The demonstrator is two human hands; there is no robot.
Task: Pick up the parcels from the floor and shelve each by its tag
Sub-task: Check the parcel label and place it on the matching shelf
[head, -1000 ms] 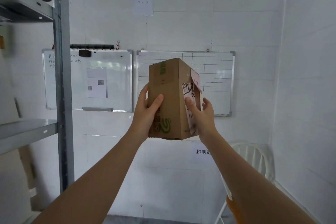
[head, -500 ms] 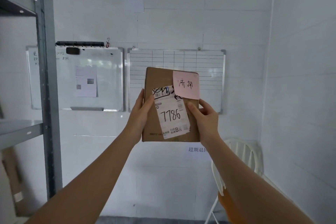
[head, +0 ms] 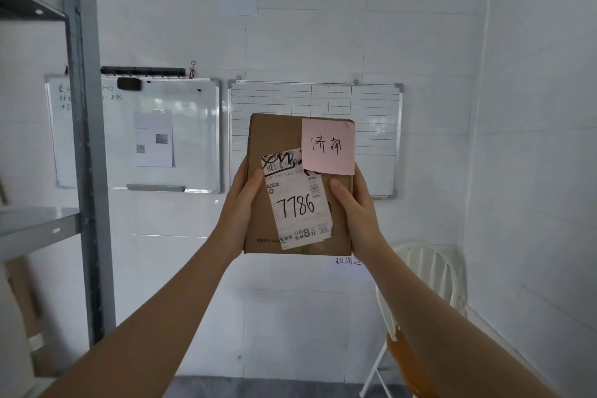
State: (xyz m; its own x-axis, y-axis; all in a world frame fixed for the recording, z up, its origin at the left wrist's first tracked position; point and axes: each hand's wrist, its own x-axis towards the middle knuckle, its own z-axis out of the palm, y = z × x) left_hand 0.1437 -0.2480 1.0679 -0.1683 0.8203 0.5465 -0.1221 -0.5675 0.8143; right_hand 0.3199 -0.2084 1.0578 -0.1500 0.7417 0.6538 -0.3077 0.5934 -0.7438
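I hold a brown cardboard parcel (head: 274, 136) upright at chest height in front of the wall. Its flat face points at me. A pink note (head: 328, 146) with handwritten characters is stuck at its top right. A white shipping label (head: 298, 203) with "7786" written on it covers the middle. My left hand (head: 240, 203) grips the parcel's left edge, thumb on the front. My right hand (head: 357, 212) grips the right edge the same way.
A grey metal shelf rack (head: 87, 152) stands at the left, with one shelf (head: 35, 229) at about hand height. Two whiteboards (head: 181, 139) hang on the wall behind. A white chair (head: 429, 281) with an orange seat stands at the lower right corner.
I have turned the parcel from edge-on to face-on, so the label and pink note show. Over the last half second it has stayed still in both hands.
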